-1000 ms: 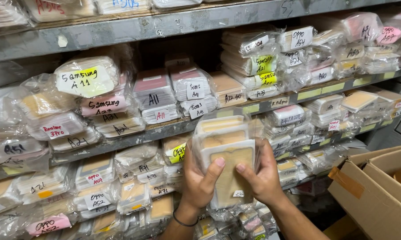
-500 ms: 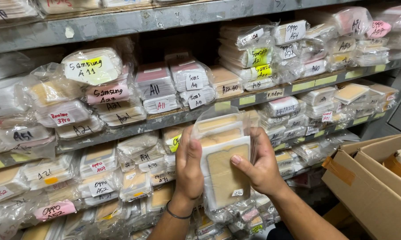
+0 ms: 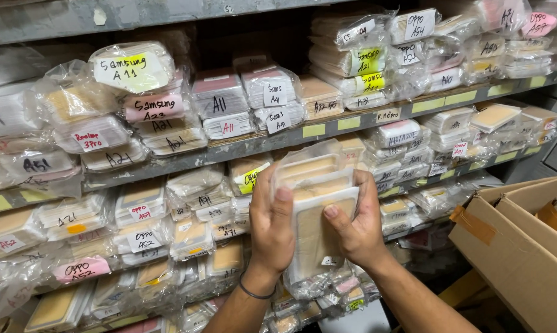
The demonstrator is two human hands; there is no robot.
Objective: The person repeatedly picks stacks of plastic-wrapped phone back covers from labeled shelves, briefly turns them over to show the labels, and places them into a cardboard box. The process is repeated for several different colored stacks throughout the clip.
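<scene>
Both my hands hold one clear plastic bag of flat tan-and-white packets (image 3: 312,203) upright in front of the shelves. My left hand (image 3: 271,228) clasps its left side, thumb lying over the front. My right hand (image 3: 356,225) grips the right side, thumb pressed on the front packet. A dark band circles my left wrist. The bag's open top rises above my fingers, just under the edge of the metal shelf (image 3: 278,140).
Metal shelves hold several tightly packed bags of similar packets with handwritten labels, such as one with a yellow label (image 3: 131,68) at upper left. Open brown cardboard boxes (image 3: 519,246) stand at the right. More bags (image 3: 81,271) fill the lower left shelf.
My thumbs have slid over the front of the bag, and the grip has tightened a little. The view has shifted slightly; the bag stays in about the same place.
</scene>
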